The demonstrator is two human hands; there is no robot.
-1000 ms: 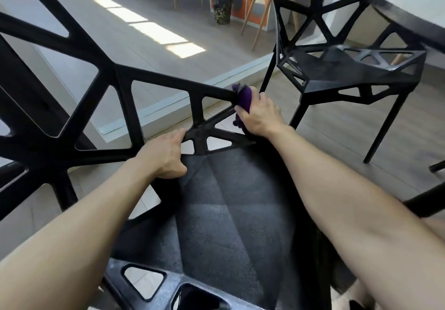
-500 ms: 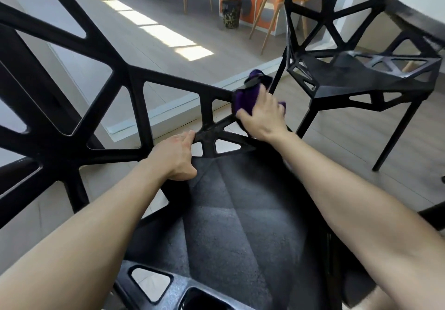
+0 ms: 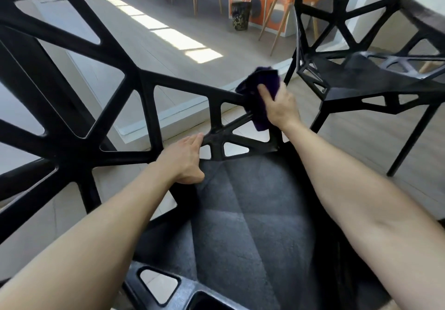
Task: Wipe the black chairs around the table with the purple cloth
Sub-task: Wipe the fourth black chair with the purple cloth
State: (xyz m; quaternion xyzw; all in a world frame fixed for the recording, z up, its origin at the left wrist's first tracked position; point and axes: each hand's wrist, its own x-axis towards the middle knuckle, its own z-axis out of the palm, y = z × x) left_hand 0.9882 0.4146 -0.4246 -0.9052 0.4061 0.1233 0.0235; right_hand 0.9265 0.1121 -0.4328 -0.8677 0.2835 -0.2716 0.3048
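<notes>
both forearms bare, stretched forward. left hand (image 3: 183,160) back up, fingers hooked over a chair (image 3: 144,85) strut, thumb tucked beneath. right hand (image 3: 280,107) farther out, back up, clutching the cloth (image 3: 267,80); thumb pressed flat on it, cloth bunched past the fingertips.

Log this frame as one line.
phase: wiping | right hand: holds cloth on near chair frame corner | left hand: grips same frame by seat | far chair: no hand on it
</notes>
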